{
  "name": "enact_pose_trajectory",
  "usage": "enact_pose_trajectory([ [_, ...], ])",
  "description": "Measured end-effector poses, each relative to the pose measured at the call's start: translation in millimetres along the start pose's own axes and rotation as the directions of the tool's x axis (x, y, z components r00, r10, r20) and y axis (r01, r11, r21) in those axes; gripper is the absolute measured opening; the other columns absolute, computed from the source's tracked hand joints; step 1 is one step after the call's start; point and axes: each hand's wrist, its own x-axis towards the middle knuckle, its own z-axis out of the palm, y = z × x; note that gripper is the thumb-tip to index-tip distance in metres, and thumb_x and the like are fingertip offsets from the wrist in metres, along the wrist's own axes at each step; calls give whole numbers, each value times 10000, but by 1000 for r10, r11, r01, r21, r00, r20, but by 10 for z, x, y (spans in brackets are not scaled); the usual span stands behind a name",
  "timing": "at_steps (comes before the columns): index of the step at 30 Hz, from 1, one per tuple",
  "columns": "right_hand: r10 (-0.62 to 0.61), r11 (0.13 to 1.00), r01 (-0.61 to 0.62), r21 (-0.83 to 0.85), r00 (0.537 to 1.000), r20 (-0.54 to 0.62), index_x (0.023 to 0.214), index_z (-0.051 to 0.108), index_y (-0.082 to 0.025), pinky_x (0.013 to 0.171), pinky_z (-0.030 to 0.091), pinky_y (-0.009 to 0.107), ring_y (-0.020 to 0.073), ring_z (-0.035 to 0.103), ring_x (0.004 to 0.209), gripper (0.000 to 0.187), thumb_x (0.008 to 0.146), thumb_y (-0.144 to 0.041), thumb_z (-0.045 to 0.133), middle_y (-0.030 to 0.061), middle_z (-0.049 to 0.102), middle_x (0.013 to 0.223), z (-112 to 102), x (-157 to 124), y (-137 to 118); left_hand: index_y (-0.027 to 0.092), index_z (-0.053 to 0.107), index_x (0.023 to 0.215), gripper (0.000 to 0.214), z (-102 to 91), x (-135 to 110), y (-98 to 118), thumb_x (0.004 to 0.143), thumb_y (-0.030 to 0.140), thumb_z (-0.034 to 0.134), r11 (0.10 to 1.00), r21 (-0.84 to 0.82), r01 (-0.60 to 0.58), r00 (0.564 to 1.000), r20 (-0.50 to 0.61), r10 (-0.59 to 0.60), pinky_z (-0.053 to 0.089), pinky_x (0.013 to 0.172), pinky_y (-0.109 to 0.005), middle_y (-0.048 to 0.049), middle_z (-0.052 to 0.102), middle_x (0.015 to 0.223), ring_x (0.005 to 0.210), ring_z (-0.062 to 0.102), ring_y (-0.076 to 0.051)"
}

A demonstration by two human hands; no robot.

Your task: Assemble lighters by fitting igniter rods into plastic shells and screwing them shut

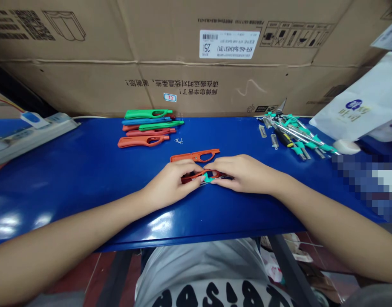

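My left hand (173, 181) and my right hand (243, 172) meet over the blue table, fingers closed on one orange lighter casing half (215, 172). A teal trigger piece (208, 178) shows between the fingertips, set in or against the casing, with a thin metal part below it. My fingers cover both ends of the casing. Just beyond them lies the other orange casing half (185, 157), hollow side up, with a loop-shaped handle at its right.
Several green, blue, red and orange lighter casings (143, 141) lie at the back left, beside small screws (179, 141). Metal rods with teal triggers (300, 130) and a yellow-black screwdriver (283, 137) are piled at the back right. A cardboard box (96, 85) walls the rear; a power strip (39, 134) sits left.
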Motion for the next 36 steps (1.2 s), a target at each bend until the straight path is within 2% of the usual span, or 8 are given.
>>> enact_pose_trajectory([
  [3,5,1000,-5,19,1000,11,1304,640,-177,829,529,314,228,702,1034,332,999,-288,570,115,725,1214,-19,-1,-2,187,700,1146,211,-14,-16,-2,978,279,612,996,83,-20,1000,-4,20,546,809,-315,-66,734,1070,926,686,-192],
  [8,64,998,-64,18,998,-1,1346,642,-179,909,545,378,272,669,1135,377,992,-290,577,145,683,1282,-40,-30,62,197,647,1299,322,-56,-28,-9,1000,284,562,967,238,-89,995,-30,99,544,962,-405,-101,698,1220,1126,650,-249],
  [14,141,989,-141,36,990,-8,1291,688,-197,861,542,351,228,664,996,357,979,-353,613,127,651,1196,-82,-68,133,207,662,1279,309,-87,-34,-15,1000,251,535,938,310,-157,987,16,160,543,1007,-434,-96,704,1260,1187,640,-260],
  [17,122,989,-117,87,991,-58,1217,703,-185,828,527,316,198,650,957,291,972,-318,618,108,645,1154,-134,-70,123,207,666,1248,281,-106,-37,3,1002,238,534,931,319,-176,984,52,169,527,1041,-438,-83,710,1264,1198,644,-257],
  [21,27,987,-6,159,991,-130,1015,729,-163,749,494,268,152,636,848,149,953,-200,599,80,667,1032,-188,-74,88,215,669,1229,268,-128,-37,21,1015,213,508,932,311,-185,982,97,163,527,1037,-419,-77,709,1253,1187,648,-243],
  [25,-34,986,47,162,996,-80,975,752,-181,711,468,254,136,634,802,182,942,-147,576,60,694,987,-177,-79,58,250,687,1230,284,-117,-43,-27,1024,202,498,926,309,-219,974,123,189,526,1030,-410,-67,698,1254,1182,640,-230],
  [36,28,991,-32,133,999,30,934,776,-170,742,472,275,154,654,802,187,933,-143,590,61,713,949,-201,-70,-14,251,707,1242,309,-104,-39,-72,1016,174,511,897,345,-277,961,107,255,540,971,-383,-80,685,1271,1173,641,-233],
])
